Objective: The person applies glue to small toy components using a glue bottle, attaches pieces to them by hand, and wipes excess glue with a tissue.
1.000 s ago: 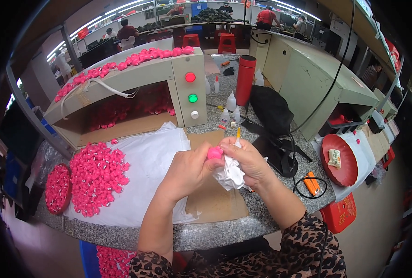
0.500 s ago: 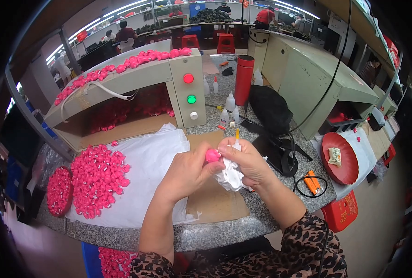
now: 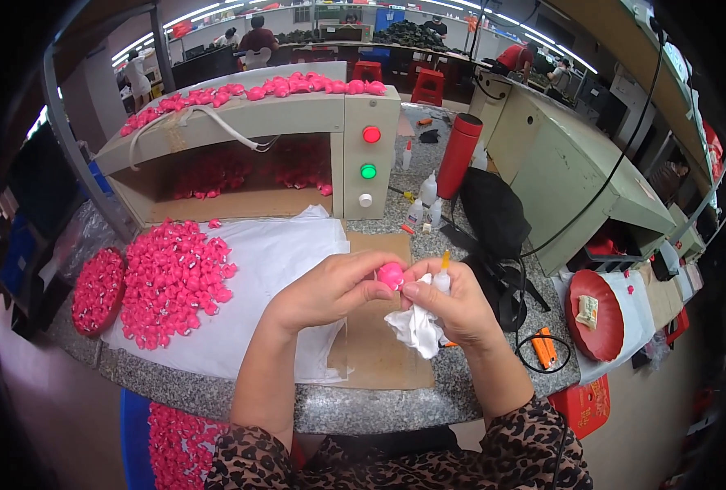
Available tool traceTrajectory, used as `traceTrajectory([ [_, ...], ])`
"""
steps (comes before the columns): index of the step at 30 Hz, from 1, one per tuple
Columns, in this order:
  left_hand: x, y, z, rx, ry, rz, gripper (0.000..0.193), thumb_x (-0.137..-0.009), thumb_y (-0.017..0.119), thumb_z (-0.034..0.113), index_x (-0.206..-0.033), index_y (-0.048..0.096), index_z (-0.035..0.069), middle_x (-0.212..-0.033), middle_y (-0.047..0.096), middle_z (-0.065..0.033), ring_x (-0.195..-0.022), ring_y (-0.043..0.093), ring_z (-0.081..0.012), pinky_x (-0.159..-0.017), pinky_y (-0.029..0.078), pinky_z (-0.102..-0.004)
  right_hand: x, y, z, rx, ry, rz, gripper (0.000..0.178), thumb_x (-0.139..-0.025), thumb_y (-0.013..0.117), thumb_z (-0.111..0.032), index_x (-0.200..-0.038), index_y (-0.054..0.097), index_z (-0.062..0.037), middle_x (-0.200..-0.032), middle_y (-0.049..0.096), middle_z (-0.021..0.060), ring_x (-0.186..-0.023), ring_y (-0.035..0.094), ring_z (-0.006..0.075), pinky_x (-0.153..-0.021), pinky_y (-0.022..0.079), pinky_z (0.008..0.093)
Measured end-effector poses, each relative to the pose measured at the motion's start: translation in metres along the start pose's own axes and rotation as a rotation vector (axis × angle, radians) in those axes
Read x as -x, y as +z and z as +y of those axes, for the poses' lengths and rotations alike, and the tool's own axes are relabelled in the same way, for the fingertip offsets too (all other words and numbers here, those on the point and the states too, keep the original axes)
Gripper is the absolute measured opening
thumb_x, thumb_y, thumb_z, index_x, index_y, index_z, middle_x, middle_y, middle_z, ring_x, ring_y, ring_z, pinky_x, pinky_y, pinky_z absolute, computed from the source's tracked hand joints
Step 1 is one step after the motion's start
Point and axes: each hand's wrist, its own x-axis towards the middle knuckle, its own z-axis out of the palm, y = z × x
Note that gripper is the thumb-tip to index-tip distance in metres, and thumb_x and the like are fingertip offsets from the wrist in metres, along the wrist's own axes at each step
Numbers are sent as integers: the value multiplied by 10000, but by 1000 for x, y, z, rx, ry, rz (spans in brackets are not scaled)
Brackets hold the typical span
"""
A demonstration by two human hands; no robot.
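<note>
Between the thumb and fingers of my left hand (image 3: 322,290) is a small round pink piece (image 3: 391,275) with a bit of white on its lower edge. Fingertips of my right hand (image 3: 461,306) meet the piece from the other side. That same right hand grips a crumpled white cloth (image 3: 416,329), which hangs below the fingers, and a small glue bottle (image 3: 442,280) with a yellow tip pointing up. Both hands are above a brown cardboard sheet (image 3: 379,359). To their left, a heap of similar pink pieces (image 3: 175,282) lies on white paper (image 3: 285,253).
A red bowl of pink pieces (image 3: 99,294) stands at far left. Behind is a box-shaped machine (image 3: 371,114) with pink pieces on top and inside. Small bottles (image 3: 428,188), a red flask (image 3: 461,155) and a black bag (image 3: 494,212) stand beyond; a red dish (image 3: 612,327) lies right.
The pink piece has been turned and shows a rounder, smoother side. My hands are slightly farther apart, still meeting at it. The whole view has shifted, with the machine now farther right.
</note>
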Motion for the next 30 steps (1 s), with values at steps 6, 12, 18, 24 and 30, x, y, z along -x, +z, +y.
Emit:
traceTrajectory([
  [6,0,-1,2,27,-21,-68,451,-841,466,343,-1165,433,30,-984,546,-123,-884,538,-238,-769,413,-297,4,3,-1,24,34,32,131,-796,577,-131,-839,547,-11,-736,577,39,-663,536,62,-594,424,187],
  [12,1,-2,3,33,-14,-100,479,-849,441,364,-1198,406,38,-1014,524,-135,-912,527,-250,-791,406,-301,6,5,-4,75,41,44,118,-783,592,-119,-831,548,-20,-714,581,31,-650,541,62,-575,427,190],
  [18,2,-3,3,12,-6,-88,480,-840,455,349,-1203,407,39,-988,522,-131,-896,528,-250,-790,405,-309,7,6,-3,109,35,52,112,-778,599,-112,-822,553,-20,-712,586,27,-644,541,57,-572,428,187],
  [24,1,-3,6,-8,-6,-95,499,-826,470,343,-1224,395,52,-983,517,-135,-886,526,-261,-782,408,-313,6,5,-1,121,21,54,121,-772,606,-115,-823,556,-17,-709,589,25,-646,541,55,-572,426,185],
  [30,2,-4,10,-40,9,-82,434,-792,502,107,-1213,401,93,-968,538,-147,-862,554,-299,-735,436,-338,7,5,-2,136,19,45,113,-767,607,-106,-813,559,-14,-704,591,30,-636,542,56,-569,427,185],
])
